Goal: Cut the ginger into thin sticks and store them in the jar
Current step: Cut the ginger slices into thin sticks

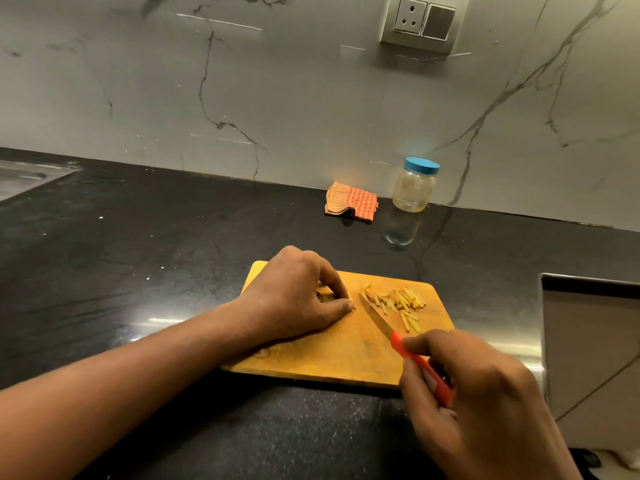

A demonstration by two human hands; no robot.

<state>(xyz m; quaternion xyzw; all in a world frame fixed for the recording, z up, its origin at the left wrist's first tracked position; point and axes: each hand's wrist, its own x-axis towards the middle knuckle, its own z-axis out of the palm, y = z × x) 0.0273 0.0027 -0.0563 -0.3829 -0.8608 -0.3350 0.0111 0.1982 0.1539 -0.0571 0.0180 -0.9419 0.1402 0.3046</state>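
Mid-cutting: my left hand (298,299) pinches the ginger piece (326,295) on the board (329,358), my right hand (485,403) grips the knife (375,315) beside the cut sticks (398,303); next, I judge, another thin slice, with the capped jar (414,185) well behind on the counter (173,254).

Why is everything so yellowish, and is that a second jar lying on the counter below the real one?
Head view: warm, dim light tints the scene amber; the second jar is only the jar mirrored in the glossy black counter; pale glare streaks flank the cutting board; the wide lens bends the counter's far edge.
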